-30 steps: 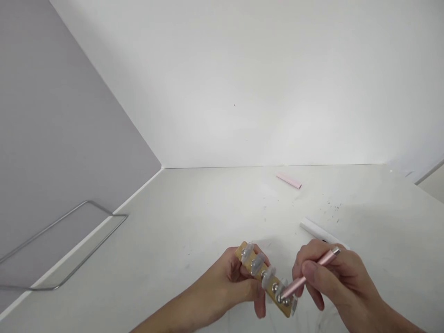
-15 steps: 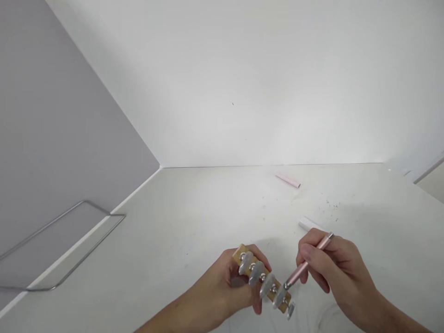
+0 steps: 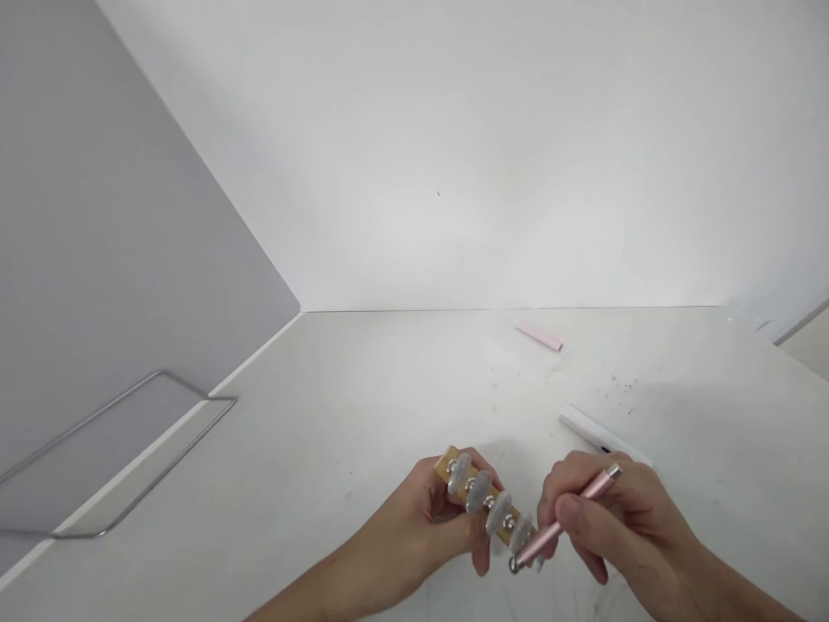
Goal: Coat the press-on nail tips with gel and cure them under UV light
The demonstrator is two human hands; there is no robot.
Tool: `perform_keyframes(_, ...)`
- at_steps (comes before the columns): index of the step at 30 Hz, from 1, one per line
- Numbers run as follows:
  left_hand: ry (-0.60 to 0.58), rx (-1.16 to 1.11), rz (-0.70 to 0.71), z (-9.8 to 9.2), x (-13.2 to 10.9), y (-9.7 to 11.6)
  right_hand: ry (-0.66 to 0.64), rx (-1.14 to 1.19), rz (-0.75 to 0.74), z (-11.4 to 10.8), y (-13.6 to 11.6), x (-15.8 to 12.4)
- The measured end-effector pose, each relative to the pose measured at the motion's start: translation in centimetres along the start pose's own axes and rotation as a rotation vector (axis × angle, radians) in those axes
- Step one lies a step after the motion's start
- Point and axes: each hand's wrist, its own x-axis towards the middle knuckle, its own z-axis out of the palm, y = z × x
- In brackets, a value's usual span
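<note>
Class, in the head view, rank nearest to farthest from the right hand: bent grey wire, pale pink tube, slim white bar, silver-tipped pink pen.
1. Silver-tipped pink pen: held in the right hand.
2. Slim white bar: just beyond that hand.
3. Pale pink tube: farther back, near the wall.
4. Bent grey wire: far left.

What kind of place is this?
Probably a desk or worktable indoors: a white tabletop meets a white wall, a pink tube lies on the tabletop, and the right hand holds a pink pen-like tool.
</note>
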Motion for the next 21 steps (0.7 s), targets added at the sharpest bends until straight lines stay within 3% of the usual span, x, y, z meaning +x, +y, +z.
perform_keyframes(3, -0.005, 0.005, 0.009, -0.23, -0.17, -0.01, 0.062, 0.031, 0.008, 0.17, 0.20, 0.02)
perform_keyframes(6, -0.003, -0.002, 0.003, -0.53, -0.42, -0.23, 0.265, 0.013, 0.004, 0.32, 0.44, 0.24)
perform_keyframes(12, 0.007, -0.019, 0.014, -0.44, -0.15, -0.26, 0.102, -0.037, -0.066, 0.25, -0.23, 0.23)
perform_keyframes(21, 0.024, -0.011, 0.003, -0.03, 0.22, -0.11, 0.090, -0.060, -0.025, -0.14, 0.54, 0.13)
